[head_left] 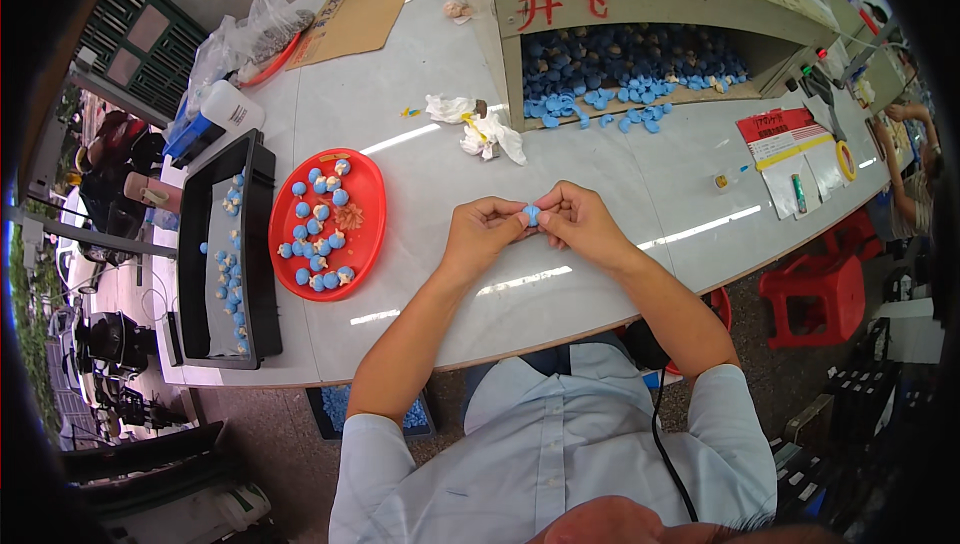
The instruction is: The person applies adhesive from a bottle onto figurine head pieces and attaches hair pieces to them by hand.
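Observation:
Above the middle of the table, a small light-blue rounded piece (532,215) is pinched between the fingertips of both hands. My left hand (485,229) grips it from the left, thumb and finger pressed together. On its other side, my right hand (580,224) closes on it the same way. A red plate (375,214) lies to the left, holding several blue balls (322,212) with cream-coloured parts. Farther left stands a black tray (262,244) with more such balls on a pale lining. The fingers partly cover the held piece, so its details are too small to tell.
A box-like bin (508,84) filled with blue pieces stands at the back, some spilling onto the table. Crumpled white tissue (490,132), a cardboard sheet (355,19) and a white bottle (230,106) lie around. Red-and-white papers (785,139) and a tape roll (846,160) are at right.

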The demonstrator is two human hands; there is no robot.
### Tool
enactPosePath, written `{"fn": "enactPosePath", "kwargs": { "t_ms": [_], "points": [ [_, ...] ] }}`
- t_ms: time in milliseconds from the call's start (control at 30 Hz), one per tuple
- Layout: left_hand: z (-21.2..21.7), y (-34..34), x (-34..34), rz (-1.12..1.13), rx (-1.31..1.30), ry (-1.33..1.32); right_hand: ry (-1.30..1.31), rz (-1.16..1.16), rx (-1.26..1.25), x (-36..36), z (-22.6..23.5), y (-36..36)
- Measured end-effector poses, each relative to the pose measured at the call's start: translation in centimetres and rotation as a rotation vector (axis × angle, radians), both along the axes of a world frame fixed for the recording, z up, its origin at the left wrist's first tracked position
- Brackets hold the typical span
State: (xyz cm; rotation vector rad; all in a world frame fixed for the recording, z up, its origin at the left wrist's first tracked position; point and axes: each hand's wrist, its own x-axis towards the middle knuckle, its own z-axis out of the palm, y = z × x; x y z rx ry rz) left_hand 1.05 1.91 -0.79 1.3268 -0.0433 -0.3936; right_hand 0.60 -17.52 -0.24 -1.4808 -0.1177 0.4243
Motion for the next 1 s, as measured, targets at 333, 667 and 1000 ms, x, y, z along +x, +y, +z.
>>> {"fn": "enactPosePath", "kwargs": {
  "t_ms": [333,667,1000],
  "points": [
    [-0.49,-0.32,-0.37,0.008,0.031,-0.086,-0.016,-0.004,0.008,-0.05,-0.15,0.15],
    [-0.40,-0.25,-0.42,-0.008,0.073,-0.099,-0.007,0.024,0.005,0.01,-0.04,-0.12],
    [-0.64,-0.30,-0.34,0.010,0.038,-0.110,0.002,0.017,0.026,-0.07,-0.02,-0.08]
  ]
}}
